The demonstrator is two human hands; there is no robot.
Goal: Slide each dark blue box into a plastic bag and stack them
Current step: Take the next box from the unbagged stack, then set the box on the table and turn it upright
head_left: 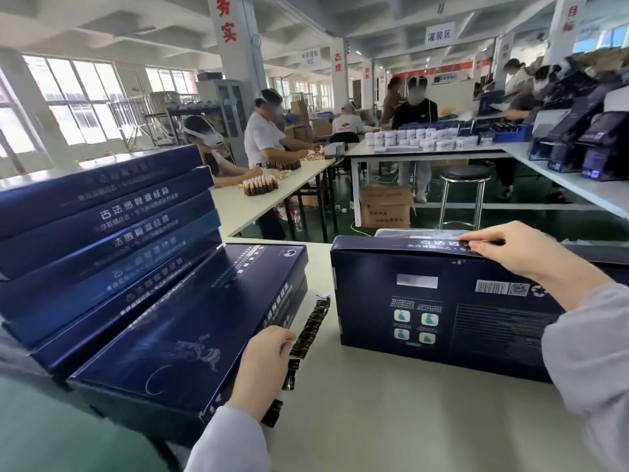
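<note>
A dark blue box (439, 308) stands on its long edge on the white table (391, 420), its printed back with a barcode facing me. My right hand (517, 253) grips its top edge, fingers curled over the top face. At the left, a slanted pile of several dark blue boxes (102, 240) leans toward me. My left hand (262, 366) holds the right edge of the nearest box (190, 325) in that pile. Behind the upright box, another box in shiny plastic (401, 233) shows a sliver of its top.
A strip of small dark sachets (309, 332) lies on the table between the pile and the upright box. Beyond are other tables with bottles, white jars, a stool (464, 195), a cardboard carton (386, 206) and several seated and standing workers.
</note>
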